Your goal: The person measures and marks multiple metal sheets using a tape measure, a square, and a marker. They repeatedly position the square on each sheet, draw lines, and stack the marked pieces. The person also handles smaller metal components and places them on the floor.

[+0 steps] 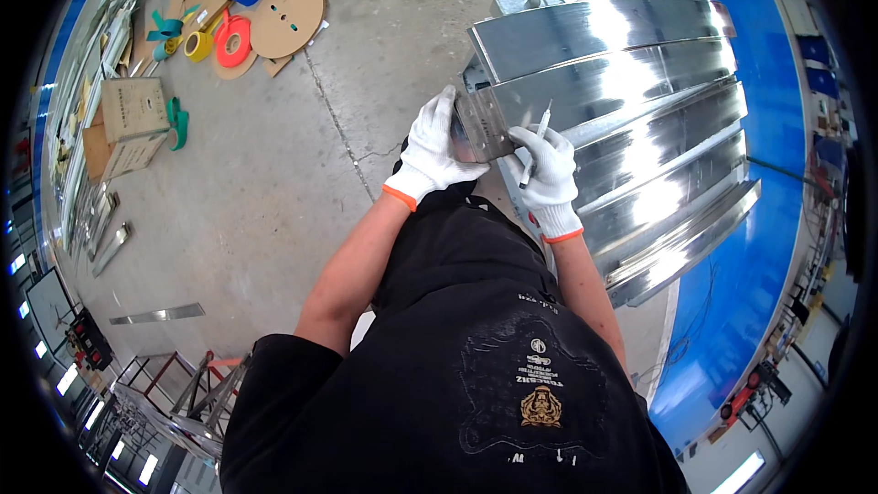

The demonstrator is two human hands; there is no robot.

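Head view, looking straight down. Left hand (pixel 432 148), white glove with orange cuff, lies flat with fingers spread on a small flat metal plate (pixel 482 128), pressing it at centre frame. Plate rests on the near end of a stack of shiny curved metal channels (pixel 631 110) filling the upper right. Right hand (pixel 549 178), same glove, fingers curled around a white marker pen (pixel 535 151); pen stands tilted, its upper end just at the plate's right edge. Which end carries the tip, cannot tell. Grey concrete floor (pixel 274 174) left of the hands. Rolls of coloured tape (pixel 233 41), a round cardboard disc (pixel 287 18) and cardboard boxes (pixel 133 110) lie at upper left, well apart.
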